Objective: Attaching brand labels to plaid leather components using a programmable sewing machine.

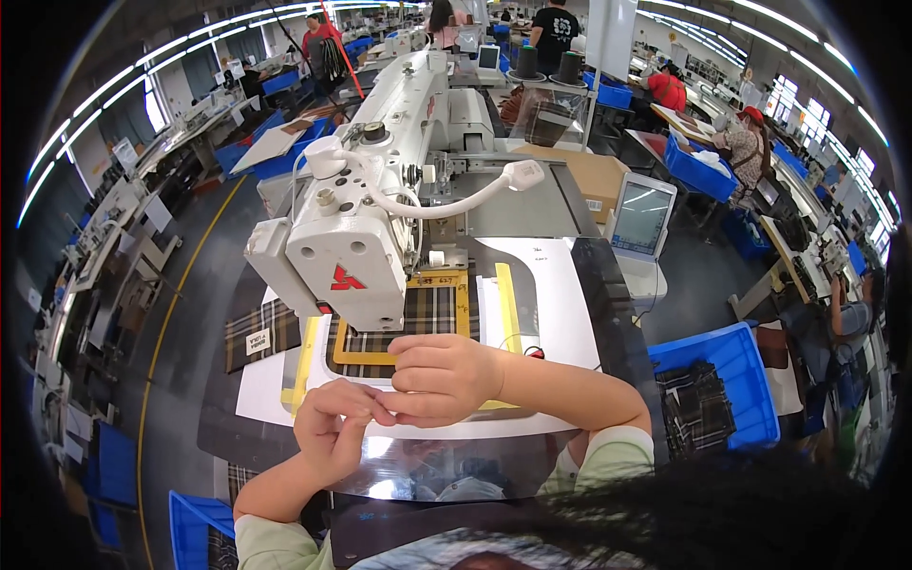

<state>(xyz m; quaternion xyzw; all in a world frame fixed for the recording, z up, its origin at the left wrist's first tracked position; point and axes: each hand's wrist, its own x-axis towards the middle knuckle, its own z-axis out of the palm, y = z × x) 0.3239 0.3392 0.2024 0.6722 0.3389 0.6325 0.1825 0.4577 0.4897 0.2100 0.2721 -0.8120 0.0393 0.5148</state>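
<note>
My left hand [332,425] and my right hand [444,380] meet at the fingertips over the front edge of the work plate [554,313]. The left fingers and thumb are pinched together, and the right fingers are curled in. Whatever lies between them is too small or hidden. Just beyond sits a yellow rectangular frame [462,313] around dark plaid fabric [429,313]. Over its left part stands the white sewing machine head [350,256]. Left of the plate lies another plaid piece [275,328] with a white label [257,342]. A small red-tipped object [535,352] lies right of the frame.
A blue bin [750,380] with plaid pieces stands at the right, and another blue bin [190,532] at the lower left. A screen [642,218] stands right of the machine, near a cardboard box [579,180]. Other people work at tables farther off.
</note>
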